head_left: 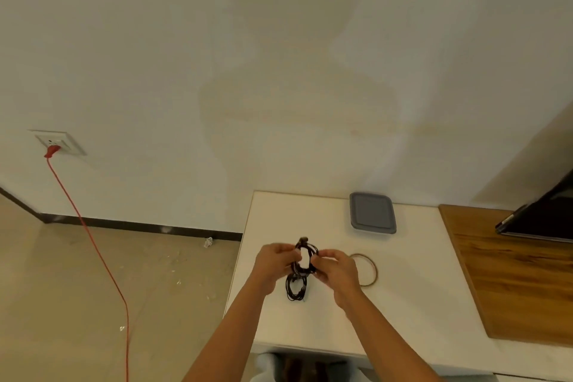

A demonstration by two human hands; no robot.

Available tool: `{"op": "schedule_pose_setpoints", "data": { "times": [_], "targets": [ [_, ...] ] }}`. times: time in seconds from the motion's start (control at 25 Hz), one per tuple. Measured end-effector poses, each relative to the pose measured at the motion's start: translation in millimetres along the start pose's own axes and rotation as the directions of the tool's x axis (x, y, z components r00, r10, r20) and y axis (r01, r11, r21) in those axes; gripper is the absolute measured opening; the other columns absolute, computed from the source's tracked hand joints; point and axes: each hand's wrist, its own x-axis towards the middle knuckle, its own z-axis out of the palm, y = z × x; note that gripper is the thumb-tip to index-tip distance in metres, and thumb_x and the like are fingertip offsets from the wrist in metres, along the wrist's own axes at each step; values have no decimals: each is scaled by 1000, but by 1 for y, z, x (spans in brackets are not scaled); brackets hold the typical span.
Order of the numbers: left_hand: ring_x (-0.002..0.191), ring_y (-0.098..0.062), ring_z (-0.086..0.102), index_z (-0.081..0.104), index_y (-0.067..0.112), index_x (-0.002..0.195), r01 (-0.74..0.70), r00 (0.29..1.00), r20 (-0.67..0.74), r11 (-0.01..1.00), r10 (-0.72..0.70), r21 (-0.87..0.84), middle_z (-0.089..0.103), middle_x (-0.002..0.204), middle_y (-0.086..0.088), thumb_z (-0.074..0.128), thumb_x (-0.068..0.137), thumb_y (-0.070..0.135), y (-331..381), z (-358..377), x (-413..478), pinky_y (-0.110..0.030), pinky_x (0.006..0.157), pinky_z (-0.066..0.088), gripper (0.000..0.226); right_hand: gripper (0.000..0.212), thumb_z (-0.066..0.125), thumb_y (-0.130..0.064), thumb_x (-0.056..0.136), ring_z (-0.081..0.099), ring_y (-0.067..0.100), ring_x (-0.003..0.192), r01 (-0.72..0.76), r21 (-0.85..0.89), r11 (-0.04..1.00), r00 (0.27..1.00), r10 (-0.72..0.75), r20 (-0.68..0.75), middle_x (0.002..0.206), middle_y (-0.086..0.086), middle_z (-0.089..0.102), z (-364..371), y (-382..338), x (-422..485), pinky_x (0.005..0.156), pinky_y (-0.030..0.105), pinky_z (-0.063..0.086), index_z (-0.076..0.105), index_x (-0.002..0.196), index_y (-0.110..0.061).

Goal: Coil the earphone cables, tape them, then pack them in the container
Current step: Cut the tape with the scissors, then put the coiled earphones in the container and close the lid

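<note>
A coiled black earphone cable (305,250) is held up above the white table (310,326). My left hand (274,263) pinches the coil's left side and my right hand (336,270) pinches its right side. A second black coiled cable (296,288) lies on the table just below my hands. A roll of brownish tape (370,270) lies flat on the table right of my right hand. The grey container (372,215), with its lid on, stands at the back of the table near the wall.
A wooden board (508,276) covers the table's right part, with a dark flat device (542,214) at its far end. A red cord (96,245) runs from a wall socket (57,141) down across the floor on the left.
</note>
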Motion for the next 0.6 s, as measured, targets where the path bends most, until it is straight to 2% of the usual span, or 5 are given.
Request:
{"op": "schedule_pose_setpoints", "data": {
  "times": [0.2,0.32,0.44,0.52,0.6],
  "targets": [
    [72,-12,64,70,11,107,-55,986,-146,978,86,200,71,82,-4,65,85,9,-10,7,69,-23,71,58,22,15,76,-3,74,70,23,74,216,-248,944,965,-246,-96,78,7,72,24,17,68,72,36,60,69,79,-15],
    [79,-14,62,70,8,114,-29,977,-185,924,107,381,73,97,-10,62,88,10,-31,10,102,-23,76,53,27,12,74,-5,77,69,21,79,217,-356,909,965,-255,-62,76,2,70,29,38,100,79,34,57,74,89,-8],
    [92,-18,62,67,5,118,-18,963,-222,859,152,511,70,105,-12,53,94,10,-40,15,115,-19,76,42,28,16,71,-8,81,68,19,87,232,-450,862,965,-261,-3,89,5,73,24,51,114,80,23,53,74,96,-8],
    [109,-26,60,60,3,125,-18,943,-270,842,194,539,65,114,-14,51,97,17,-39,17,118,-26,85,43,33,19,67,-10,85,66,19,93,325,-508,798,919,-393,-28,97,6,71,12,46,119,79,17,49,71,103,-7],
    [114,-26,57,56,4,127,-35,930,-302,872,207,489,61,124,-14,52,96,21,-36,20,118,-30,92,43,35,29,63,-10,87,58,27,110,401,-646,649,811,-579,-79,114,11,64,-5,35,132,93,31,49,63,116,-5]
  ]
}}
